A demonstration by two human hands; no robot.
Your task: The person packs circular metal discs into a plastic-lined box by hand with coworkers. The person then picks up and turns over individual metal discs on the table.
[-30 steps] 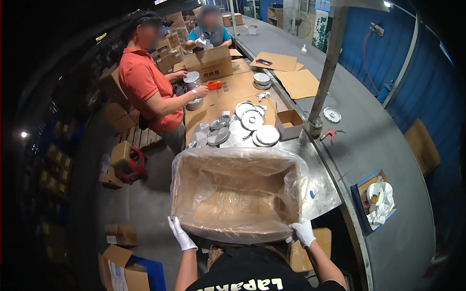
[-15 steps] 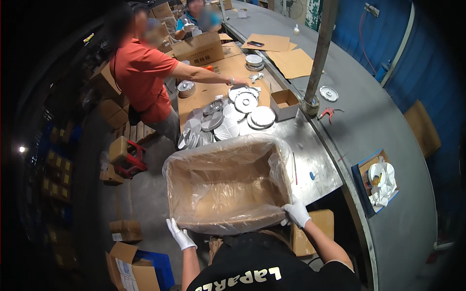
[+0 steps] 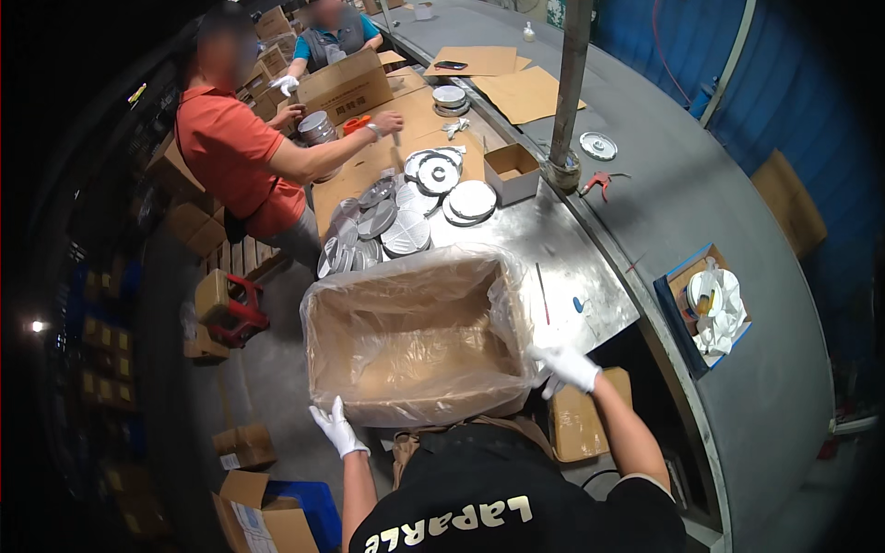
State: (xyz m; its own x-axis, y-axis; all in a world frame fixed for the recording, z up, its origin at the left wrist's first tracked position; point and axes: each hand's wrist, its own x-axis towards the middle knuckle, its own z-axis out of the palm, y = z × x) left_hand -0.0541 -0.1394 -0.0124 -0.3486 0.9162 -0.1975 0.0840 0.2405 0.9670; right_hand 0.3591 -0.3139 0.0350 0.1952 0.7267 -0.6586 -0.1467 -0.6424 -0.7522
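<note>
A cardboard box (image 3: pixel 415 408) lined with clear plastic film stands in front of me, its open top towards me and no items visible inside. My left hand (image 3: pixel 339 431), in a white glove, holds the box's near left corner, thumb up. Beside the near right corner is my right hand (image 3: pixel 572 370), also gloved in white. Its fingers stretch towards the liner's edge, slightly blurred; whether they touch it is unclear. Beyond the box, round grey metal discs (image 3: pixel 406 232) lie piled on the table, with white-faced round parts (image 3: pixel 471 201) to their right.
A person in a red shirt (image 3: pixel 226 138) works at the table's left; another person (image 3: pixel 336 37) is behind a brown carton (image 3: pixel 346 88). A small grey box (image 3: pixel 513 189) sits near the metal post (image 3: pixel 570 92). A red air gun (image 3: pixel 604 182) lies on the grey bench (image 3: pixel 664 212).
My right hand has loosened from the box corner and its fingers have straightened. The person in red has drawn an arm back from the discs. The view has shifted somewhat.
</note>
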